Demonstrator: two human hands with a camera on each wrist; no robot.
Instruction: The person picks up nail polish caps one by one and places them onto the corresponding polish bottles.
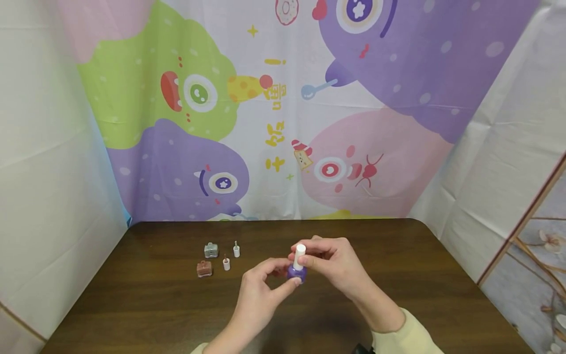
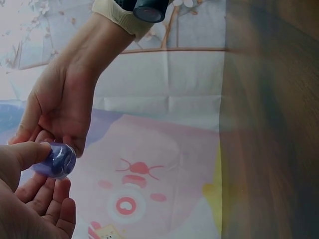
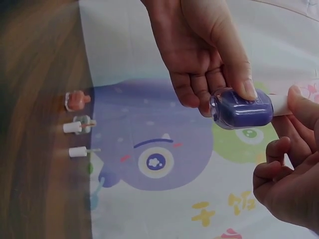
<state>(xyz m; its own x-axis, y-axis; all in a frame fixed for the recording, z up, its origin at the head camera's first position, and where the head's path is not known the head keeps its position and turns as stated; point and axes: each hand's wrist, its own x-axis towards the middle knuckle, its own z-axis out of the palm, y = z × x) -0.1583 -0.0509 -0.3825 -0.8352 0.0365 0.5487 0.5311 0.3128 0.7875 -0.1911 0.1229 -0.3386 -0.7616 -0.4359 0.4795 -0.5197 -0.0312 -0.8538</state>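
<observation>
A purple nail polish bottle is held in the air above the table, tilted slightly, its tall white cap on top. My left hand grips the glass body between thumb and fingers. With thumb and fingertips, my right hand pinches the white cap. The right wrist view shows the left thumb pressed on the label side of the bottle, the cap's end hidden by the right thumb. In the left wrist view, the bottle's base faces the camera.
On the left of the brown table stand a silvery nail polish bottle and a pinkish-brown one, both uncapped. Beside them, two white brush caps stand with brushes pointing up. A cartoon-printed curtain hangs behind the table's far edge.
</observation>
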